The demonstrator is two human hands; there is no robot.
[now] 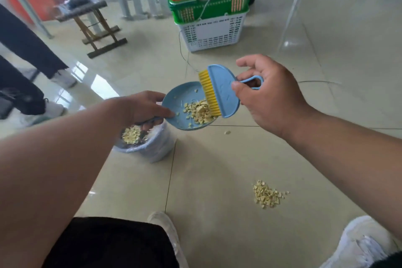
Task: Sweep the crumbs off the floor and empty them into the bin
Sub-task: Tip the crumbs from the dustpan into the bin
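Note:
My left hand grips a small blue dustpan, held in the air above a little bin lined with a clear bag. Pale yellow crumbs lie piled at the pan's right side. My right hand holds a blue hand brush by its loop handle, its yellow bristles resting against the crumbs in the pan. More crumbs sit inside the bin, partly hidden by my left hand. A heap of crumbs lies on the tiled floor at lower right, and one stray crumb lies just under the pan.
Stacked orange, green and white baskets stand behind, with a thin cable trailing on the floor. A folding wooden stool stands at back left. Another person's legs and shoes are at the left. My white shoes are at the bottom.

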